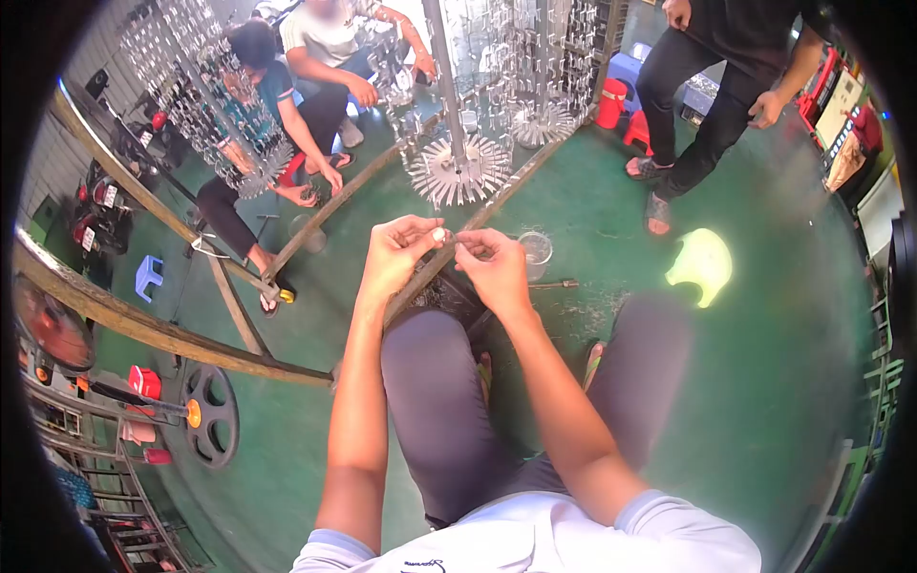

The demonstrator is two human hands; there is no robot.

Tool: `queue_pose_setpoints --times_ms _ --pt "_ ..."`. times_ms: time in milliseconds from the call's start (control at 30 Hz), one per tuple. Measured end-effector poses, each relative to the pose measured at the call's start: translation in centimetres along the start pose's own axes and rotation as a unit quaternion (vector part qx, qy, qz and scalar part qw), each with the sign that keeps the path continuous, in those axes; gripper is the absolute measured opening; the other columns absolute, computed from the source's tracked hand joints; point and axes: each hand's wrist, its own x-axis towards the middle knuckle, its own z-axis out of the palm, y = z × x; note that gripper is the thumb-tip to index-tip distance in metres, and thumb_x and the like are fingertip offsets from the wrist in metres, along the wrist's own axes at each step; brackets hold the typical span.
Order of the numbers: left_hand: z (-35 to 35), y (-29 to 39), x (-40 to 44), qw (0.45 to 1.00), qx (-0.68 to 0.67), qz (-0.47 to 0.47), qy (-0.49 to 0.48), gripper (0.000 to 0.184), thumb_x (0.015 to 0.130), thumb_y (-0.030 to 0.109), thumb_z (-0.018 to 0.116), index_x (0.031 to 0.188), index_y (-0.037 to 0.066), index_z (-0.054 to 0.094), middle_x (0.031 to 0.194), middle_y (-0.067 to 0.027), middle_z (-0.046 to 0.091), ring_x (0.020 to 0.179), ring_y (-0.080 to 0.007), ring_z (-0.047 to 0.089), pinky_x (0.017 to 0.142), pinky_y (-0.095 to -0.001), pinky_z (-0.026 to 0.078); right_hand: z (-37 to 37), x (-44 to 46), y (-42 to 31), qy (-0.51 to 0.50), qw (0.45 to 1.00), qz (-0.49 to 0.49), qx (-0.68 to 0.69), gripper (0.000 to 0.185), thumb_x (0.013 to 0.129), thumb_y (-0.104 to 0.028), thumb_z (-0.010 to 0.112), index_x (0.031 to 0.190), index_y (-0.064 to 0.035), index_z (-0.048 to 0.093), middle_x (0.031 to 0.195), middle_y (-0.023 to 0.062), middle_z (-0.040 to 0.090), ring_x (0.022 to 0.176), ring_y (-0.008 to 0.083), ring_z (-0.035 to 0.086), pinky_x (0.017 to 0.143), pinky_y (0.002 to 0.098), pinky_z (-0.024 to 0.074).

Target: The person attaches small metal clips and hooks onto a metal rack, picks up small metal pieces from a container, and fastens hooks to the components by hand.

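Observation:
My left hand (401, 250) is raised in front of my knees, with thumb and fingers pinched on a small whitish shiny piece (438, 235). Close beside it, my right hand (497, 269) has its thumb and fingertips pressed together at a tiny dark item too small to name. The two sets of fingertips nearly meet. Just beyond them hangs a round metal rack (460, 172) with a toothed rim and strings of small metal pieces above. A clear tub (538, 250) stands on the floor behind my right hand.
Wooden beams (267, 353) form a frame at left. Two people sit beyond it near another hanging rack (258, 172); a standing person (707, 95) is at right. A yellow-green plastic stool (705, 265), a blue stool (149, 275) and a rod (554, 285) are on the green floor.

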Motion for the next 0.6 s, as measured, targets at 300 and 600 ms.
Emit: queue_pose_setpoints --times_ms 300,600 --pt "0.0 -0.2 -0.4 1.0 0.012 0.004 0.018 0.022 0.093 0.003 0.075 0.111 -0.008 0.071 0.101 -0.0149 0.077 0.094 -0.0179 0.074 0.087 -0.0308 0.061 0.8 -1.0 -0.8 0.004 0.998 -0.061 0.003 0.017 0.081 0.0 0.075 0.097 0.0064 0.073 0.084 0.0116 0.071 0.073 0.0166 0.072 0.067 0.029 0.0575" --pt "0.8 -2.1 0.5 0.999 0.018 0.03 0.03 0.031 0.091 0.006 0.077 0.117 -0.008 0.07 0.103 -0.015 0.077 0.095 -0.0187 0.073 0.086 -0.0319 0.058 -0.2 2.6 0.5 0.003 0.994 -0.055 -0.091 0.019 0.081 -0.008 0.076 0.097 0.0031 0.077 0.084 0.0141 0.075 0.074 0.0195 0.073 0.071 0.0313 0.0579"
